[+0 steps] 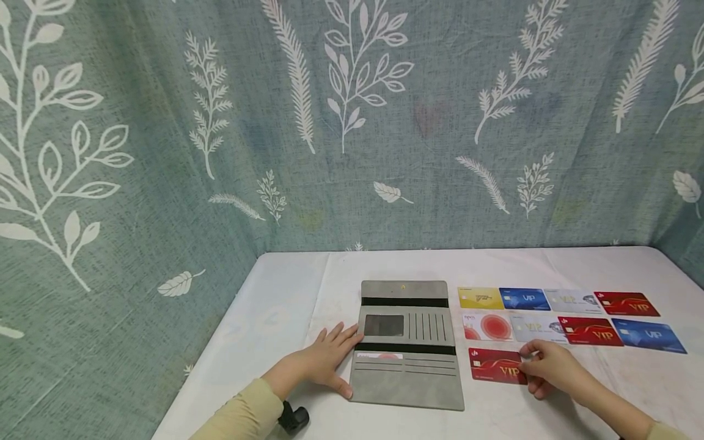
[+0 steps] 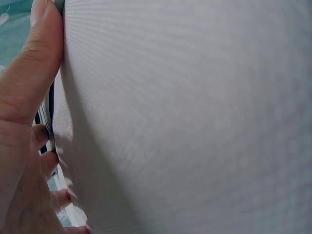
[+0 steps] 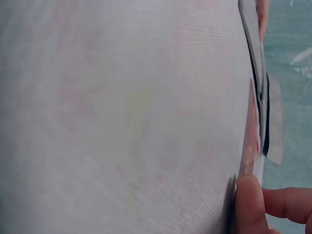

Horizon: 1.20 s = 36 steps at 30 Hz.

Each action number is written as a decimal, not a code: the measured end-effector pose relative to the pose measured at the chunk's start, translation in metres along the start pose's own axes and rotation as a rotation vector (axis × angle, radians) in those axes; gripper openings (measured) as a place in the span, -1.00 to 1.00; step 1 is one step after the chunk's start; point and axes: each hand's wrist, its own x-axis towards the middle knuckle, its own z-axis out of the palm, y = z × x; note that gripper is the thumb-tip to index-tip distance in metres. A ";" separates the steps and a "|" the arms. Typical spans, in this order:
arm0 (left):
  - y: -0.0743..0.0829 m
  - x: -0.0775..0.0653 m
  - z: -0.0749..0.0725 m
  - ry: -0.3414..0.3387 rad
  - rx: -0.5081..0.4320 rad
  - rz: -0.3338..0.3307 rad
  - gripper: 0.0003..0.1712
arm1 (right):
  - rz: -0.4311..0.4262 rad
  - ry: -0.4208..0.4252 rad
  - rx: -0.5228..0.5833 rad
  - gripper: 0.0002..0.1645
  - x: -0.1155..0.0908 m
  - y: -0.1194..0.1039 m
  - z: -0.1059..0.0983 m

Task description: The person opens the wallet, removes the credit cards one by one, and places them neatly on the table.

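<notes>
A grey card wallet [image 1: 407,382] lies unfolded flat, with a dark window and rows of slots. In one lower slot, the top strip of a white and red card [image 1: 379,355] shows. My left hand [image 1: 328,359] rests on the table with fingers spread, thumb and fingertips at the wallet's left edge. To the wallet's right, my right hand [image 1: 555,370] pinches the right end of a red VIP card [image 1: 495,366] between thumb and fingers. The right wrist view shows this red card [image 3: 250,141] edge-on, beyond the thumb tip.
Two rows of cards lie beyond the right hand, among them a yellow card [image 1: 480,298], a blue VIP card [image 1: 649,335] and a white card with red circles [image 1: 486,327]. A small black object [image 1: 294,418] is by the left wrist. A patterned curtain [image 1: 385,183] hangs behind the white table [image 1: 297,293].
</notes>
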 end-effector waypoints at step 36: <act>0.002 -0.001 -0.002 -0.009 0.006 -0.016 0.28 | -0.228 -0.162 0.225 -0.70 0.007 -0.073 0.048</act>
